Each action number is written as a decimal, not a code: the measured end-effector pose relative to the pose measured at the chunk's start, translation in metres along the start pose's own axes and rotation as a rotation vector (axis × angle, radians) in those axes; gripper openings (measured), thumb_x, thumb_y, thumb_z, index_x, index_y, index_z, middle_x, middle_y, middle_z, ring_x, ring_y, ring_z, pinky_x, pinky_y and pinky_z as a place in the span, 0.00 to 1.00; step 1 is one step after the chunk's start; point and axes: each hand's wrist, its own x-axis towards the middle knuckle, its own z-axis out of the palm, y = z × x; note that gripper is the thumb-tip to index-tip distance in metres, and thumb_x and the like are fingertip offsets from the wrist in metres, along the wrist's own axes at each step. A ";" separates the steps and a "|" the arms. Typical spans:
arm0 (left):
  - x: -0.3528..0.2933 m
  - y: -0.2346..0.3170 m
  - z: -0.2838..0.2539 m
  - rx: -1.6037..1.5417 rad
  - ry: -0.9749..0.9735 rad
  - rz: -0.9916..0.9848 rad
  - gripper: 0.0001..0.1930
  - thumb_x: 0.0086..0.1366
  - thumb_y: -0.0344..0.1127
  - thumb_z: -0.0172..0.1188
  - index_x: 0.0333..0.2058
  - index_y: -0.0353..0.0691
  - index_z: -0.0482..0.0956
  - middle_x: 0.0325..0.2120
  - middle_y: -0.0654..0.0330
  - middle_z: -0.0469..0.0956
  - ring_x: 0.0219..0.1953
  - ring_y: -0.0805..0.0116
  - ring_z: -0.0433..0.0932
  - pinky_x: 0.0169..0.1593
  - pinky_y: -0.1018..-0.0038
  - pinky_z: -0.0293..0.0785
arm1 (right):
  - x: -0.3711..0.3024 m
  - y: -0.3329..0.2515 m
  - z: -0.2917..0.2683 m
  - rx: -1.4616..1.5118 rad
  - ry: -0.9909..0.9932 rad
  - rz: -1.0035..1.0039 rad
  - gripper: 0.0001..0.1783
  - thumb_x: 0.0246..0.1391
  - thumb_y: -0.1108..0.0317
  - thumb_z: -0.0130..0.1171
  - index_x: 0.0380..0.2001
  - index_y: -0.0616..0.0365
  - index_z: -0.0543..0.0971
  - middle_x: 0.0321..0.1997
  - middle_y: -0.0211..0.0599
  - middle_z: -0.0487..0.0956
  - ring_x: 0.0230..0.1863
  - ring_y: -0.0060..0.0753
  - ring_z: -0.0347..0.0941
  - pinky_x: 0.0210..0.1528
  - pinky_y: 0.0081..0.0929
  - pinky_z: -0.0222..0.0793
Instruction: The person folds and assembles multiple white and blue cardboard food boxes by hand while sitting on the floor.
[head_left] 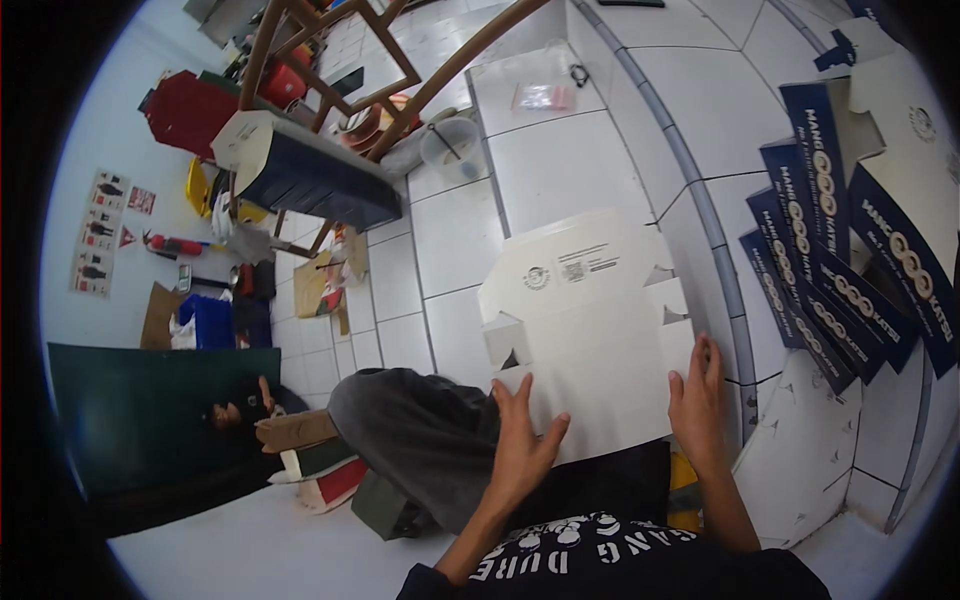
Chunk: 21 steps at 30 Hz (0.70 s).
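An unfolded white cardboard box blank [590, 330] lies in front of me, its plain side up, with a small printed emblem and a square code near the far edge. Small side flaps stand partly raised at its left and right. My left hand [525, 435] is at the blank's near left edge, thumb and fingers spread apart. Along the right edge rests my right hand [702, 405], its fingers stretched forward and the thumb apart, touching or close to the card. Neither hand is closed around anything.
Several dark blue printed boxes [800, 200] lie fanned out at the right, near a white blank [800, 450]. Ahead stand a translucent bucket [455, 150], a clear plastic packet [543, 97] and a wooden frame [400, 120]. A box stack [310, 175] and another person [250, 405] are left.
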 end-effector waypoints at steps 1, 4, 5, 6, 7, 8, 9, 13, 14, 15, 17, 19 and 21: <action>-0.001 -0.001 0.004 0.043 0.030 0.024 0.34 0.58 0.40 0.58 0.58 0.34 0.54 0.59 0.27 0.36 0.64 0.39 0.40 0.64 0.61 0.44 | -0.004 -0.002 0.004 0.010 -0.015 -0.007 0.32 0.53 0.66 0.53 0.58 0.66 0.57 0.59 0.56 0.58 0.58 0.54 0.59 0.58 0.41 0.56; -0.008 0.008 0.011 0.237 0.034 0.085 0.32 0.58 0.38 0.58 0.58 0.34 0.56 0.60 0.29 0.36 0.64 0.39 0.40 0.63 0.60 0.47 | -0.009 -0.008 0.006 -0.115 0.037 -0.044 0.33 0.53 0.68 0.52 0.60 0.63 0.55 0.60 0.57 0.55 0.59 0.55 0.57 0.59 0.45 0.51; -0.010 0.011 0.012 0.236 0.041 0.080 0.32 0.58 0.38 0.58 0.58 0.34 0.56 0.60 0.29 0.36 0.64 0.39 0.40 0.63 0.60 0.47 | -0.008 -0.011 0.003 -0.162 0.094 -0.096 0.31 0.52 0.68 0.53 0.58 0.63 0.58 0.58 0.55 0.59 0.58 0.52 0.58 0.59 0.46 0.50; -0.012 0.015 0.012 0.139 0.050 0.115 0.31 0.57 0.35 0.58 0.57 0.34 0.57 0.60 0.31 0.39 0.64 0.40 0.43 0.61 0.60 0.51 | -0.008 -0.013 0.000 -0.207 0.151 -0.148 0.29 0.52 0.69 0.53 0.57 0.63 0.61 0.55 0.53 0.63 0.56 0.50 0.60 0.59 0.47 0.49; -0.012 0.017 0.012 0.043 0.058 0.150 0.30 0.57 0.32 0.58 0.56 0.34 0.57 0.60 0.34 0.42 0.63 0.41 0.46 0.60 0.61 0.55 | -0.009 -0.011 -0.003 -0.205 0.149 -0.155 0.29 0.52 0.69 0.53 0.57 0.63 0.61 0.55 0.53 0.63 0.56 0.50 0.60 0.59 0.47 0.49; -0.011 0.016 0.013 0.044 0.066 0.150 0.30 0.57 0.32 0.58 0.56 0.34 0.57 0.60 0.34 0.42 0.63 0.41 0.46 0.60 0.61 0.55 | -0.009 -0.007 -0.006 -0.089 0.071 -0.150 0.25 0.51 0.71 0.53 0.54 0.64 0.65 0.49 0.51 0.67 0.52 0.47 0.63 0.56 0.45 0.54; -0.009 0.014 0.014 -0.022 0.143 0.132 0.29 0.56 0.29 0.58 0.55 0.33 0.59 0.59 0.38 0.47 0.61 0.46 0.52 0.58 0.63 0.59 | -0.008 -0.006 -0.009 0.026 -0.008 -0.144 0.22 0.51 0.73 0.53 0.50 0.65 0.69 0.43 0.48 0.70 0.49 0.45 0.66 0.53 0.43 0.58; 0.008 0.000 0.017 -0.723 0.328 -0.051 0.26 0.54 0.19 0.55 0.53 0.33 0.62 0.52 0.50 0.62 0.52 0.63 0.66 0.52 0.71 0.66 | -0.002 -0.021 -0.045 0.363 0.080 -0.103 0.16 0.48 0.78 0.52 0.43 0.65 0.74 0.34 0.44 0.72 0.39 0.39 0.70 0.44 0.35 0.65; 0.010 0.000 0.012 -0.726 0.335 -0.044 0.26 0.54 0.19 0.55 0.53 0.33 0.62 0.52 0.50 0.62 0.52 0.63 0.66 0.52 0.71 0.66 | 0.001 -0.021 -0.054 0.386 0.103 -0.168 0.16 0.47 0.79 0.52 0.42 0.65 0.73 0.34 0.43 0.71 0.37 0.37 0.70 0.42 0.31 0.66; 0.009 0.000 0.004 -0.786 0.334 -0.006 0.26 0.53 0.18 0.54 0.52 0.33 0.62 0.49 0.52 0.65 0.51 0.66 0.67 0.52 0.72 0.66 | 0.003 -0.021 -0.062 0.408 0.125 -0.235 0.16 0.46 0.80 0.52 0.42 0.65 0.73 0.35 0.43 0.71 0.35 0.35 0.71 0.40 0.26 0.67; 0.012 0.008 -0.007 -0.898 0.396 0.093 0.24 0.53 0.17 0.52 0.51 0.33 0.64 0.43 0.56 0.70 0.48 0.66 0.69 0.52 0.73 0.66 | 0.007 -0.018 -0.075 0.666 0.095 -0.197 0.16 0.46 0.80 0.52 0.42 0.64 0.72 0.37 0.43 0.71 0.38 0.34 0.70 0.42 0.26 0.66; 0.013 0.015 -0.026 -1.135 0.327 0.064 0.23 0.54 0.19 0.51 0.50 0.34 0.64 0.43 0.55 0.70 0.48 0.66 0.70 0.52 0.73 0.66 | 0.014 -0.010 -0.082 1.087 -0.005 -0.185 0.16 0.45 0.79 0.49 0.41 0.65 0.69 0.44 0.43 0.69 0.46 0.33 0.67 0.48 0.27 0.63; 0.023 0.023 -0.045 -1.543 0.106 0.060 0.16 0.60 0.24 0.44 0.47 0.32 0.65 0.42 0.53 0.71 0.46 0.67 0.70 0.48 0.73 0.69 | 0.023 -0.018 -0.086 1.180 -0.043 -0.241 0.15 0.46 0.78 0.48 0.41 0.65 0.69 0.46 0.44 0.68 0.48 0.33 0.66 0.50 0.28 0.62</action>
